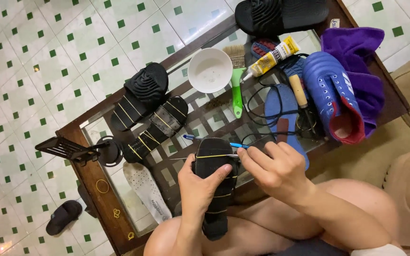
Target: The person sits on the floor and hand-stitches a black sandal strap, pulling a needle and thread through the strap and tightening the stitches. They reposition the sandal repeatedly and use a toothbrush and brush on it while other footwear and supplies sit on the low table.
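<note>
Left hand wraps a black sandal from the left side, thumb across its sole, fingers hidden behind; sandal stands roughly upright over the lap, between both hands. Several yellow rubber bands run across it. Right hand sits just right of the sandal's top, fingertips pinching at the top band or a thin metal tool there; cannot tell which.

Just above the right hand: blue pen on the glass table, plus a blue insole with black cord looped over it. Further up-right of the right hand: blue shoe resting on a purple cloth. A wooden-handled tool lies between insole and shoe.

Above the hands: white bowl, green-handled brush, glue tube, and a black slide at the far edge.

Up-left of the left hand: two more black sandals bound with yellow bands. Left of the left hand: white insole and loose rubber bands on the table's wooden frame. Small black slipper on the tiled floor, well apart.
</note>
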